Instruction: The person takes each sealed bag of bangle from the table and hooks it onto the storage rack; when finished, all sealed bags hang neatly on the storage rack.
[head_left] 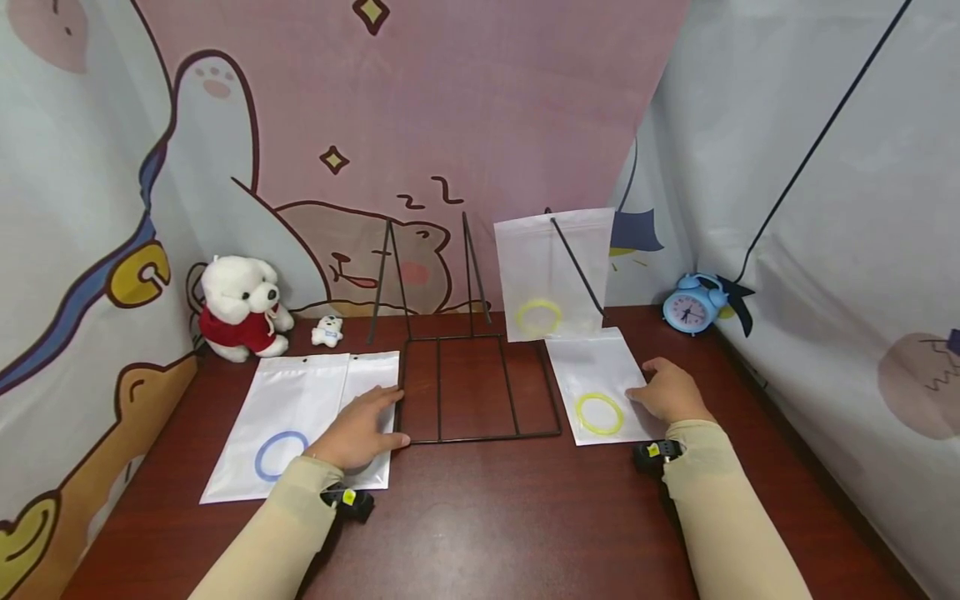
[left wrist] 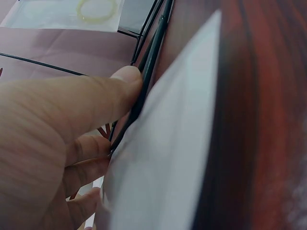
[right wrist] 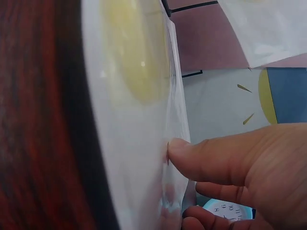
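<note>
My left hand (head_left: 360, 429) touches the left side of the black wire rack (head_left: 480, 438), thumb near its front corner and fingers spread along the edge. Under that hand lie overlapping white translucent bags (head_left: 300, 392); a blue ring (head_left: 281, 456) shows through. My right hand (head_left: 672, 392) is at the right edge of another white bag (head_left: 588, 358), which lies flat with a yellow ring (head_left: 599, 414) showing through. Its thumb (right wrist: 184, 155) touches the film in the right wrist view. A third bag (head_left: 555, 267) with a yellow ring (head_left: 538, 317) hangs from the rack's right arm.
A white plush dog (head_left: 236, 304) in red and a small white bear figure (head_left: 327, 331) stand at the back left. A blue alarm clock (head_left: 688, 305) stands at the back right. Two more upright wire arms rise from the rack. Printed cloth walls surround the brown table (head_left: 510, 533).
</note>
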Demonstrator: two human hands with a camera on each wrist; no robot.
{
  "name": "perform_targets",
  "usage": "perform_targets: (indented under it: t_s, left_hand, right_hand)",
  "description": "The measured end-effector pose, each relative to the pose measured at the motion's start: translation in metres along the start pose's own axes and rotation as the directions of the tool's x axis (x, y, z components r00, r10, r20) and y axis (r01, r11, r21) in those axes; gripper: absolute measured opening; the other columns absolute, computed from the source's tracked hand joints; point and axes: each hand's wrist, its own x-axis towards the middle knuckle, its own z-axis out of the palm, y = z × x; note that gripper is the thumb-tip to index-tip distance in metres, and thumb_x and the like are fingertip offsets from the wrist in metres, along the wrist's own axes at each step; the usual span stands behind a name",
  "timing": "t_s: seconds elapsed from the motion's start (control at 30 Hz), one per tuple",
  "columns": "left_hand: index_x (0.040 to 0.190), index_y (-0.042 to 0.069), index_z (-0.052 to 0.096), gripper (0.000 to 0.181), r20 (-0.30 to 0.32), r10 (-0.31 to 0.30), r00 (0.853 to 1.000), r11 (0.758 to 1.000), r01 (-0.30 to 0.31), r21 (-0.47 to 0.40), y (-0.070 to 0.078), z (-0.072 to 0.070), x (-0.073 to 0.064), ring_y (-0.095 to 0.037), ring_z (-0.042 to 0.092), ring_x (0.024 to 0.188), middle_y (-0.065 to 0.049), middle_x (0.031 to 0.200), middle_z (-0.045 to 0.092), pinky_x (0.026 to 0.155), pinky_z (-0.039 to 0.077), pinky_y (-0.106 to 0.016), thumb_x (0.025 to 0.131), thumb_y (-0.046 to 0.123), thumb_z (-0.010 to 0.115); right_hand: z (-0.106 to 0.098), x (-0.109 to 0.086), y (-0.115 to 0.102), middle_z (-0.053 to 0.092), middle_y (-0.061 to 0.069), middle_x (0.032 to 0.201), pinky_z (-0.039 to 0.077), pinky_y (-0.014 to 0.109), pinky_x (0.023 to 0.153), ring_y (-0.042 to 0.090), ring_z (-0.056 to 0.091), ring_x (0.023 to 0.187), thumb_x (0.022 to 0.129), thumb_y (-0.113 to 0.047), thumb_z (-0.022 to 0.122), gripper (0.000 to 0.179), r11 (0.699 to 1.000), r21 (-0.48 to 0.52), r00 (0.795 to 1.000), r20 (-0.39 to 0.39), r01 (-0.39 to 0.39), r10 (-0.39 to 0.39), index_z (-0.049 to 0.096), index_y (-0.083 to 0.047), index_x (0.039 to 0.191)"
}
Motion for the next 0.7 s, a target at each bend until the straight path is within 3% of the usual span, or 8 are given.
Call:
perform_targets:
  t_s: [0.33, 0.7]
  left_hand:
    - [0.154, 0.0, 0.05, 0.077, 0.0, -0.003, 1.0, 1.0, 0.003, 0.008, -0.002, 0.0001, 0.0005, -0.048, 0.031, 0.155, -0.02, 0.162, 0.045, 0.125, 0.027, -0.065, 0.092, 0.033, 0.081]
    - [0.154, -0.001, 0.05, 0.077, 0.003, 0.001, 1.0, 1.0, -0.001, -0.001, -0.0007, 0.0, 0.0004, -0.048, 0.031, 0.155, -0.021, 0.162, 0.045, 0.125, 0.027, -0.065, 0.092, 0.031, 0.081]
  right_hand:
    - [0.0017, 0.0038, 0.0001, 0.05, 0.035, 0.148, 0.044, 0.07, 0.111, 0.051, 0.053, 0.13, 0.091, -0.021, 0.082, 0.076, 0.999, 0.029, 0.999, 0.033, -0.024, 0.023, 0.044, 0.005, 0.152]
    - [-0.001, 0.0061, 0.002, 0.045, 0.034, 0.154, 0.04, 0.07, 0.114, 0.051, 0.047, 0.135, 0.089, -0.008, 0.075, 0.072, 0.995, 0.094, 0.998, 0.053, 0.03, -0.035, 0.043, 0.002, 0.153]
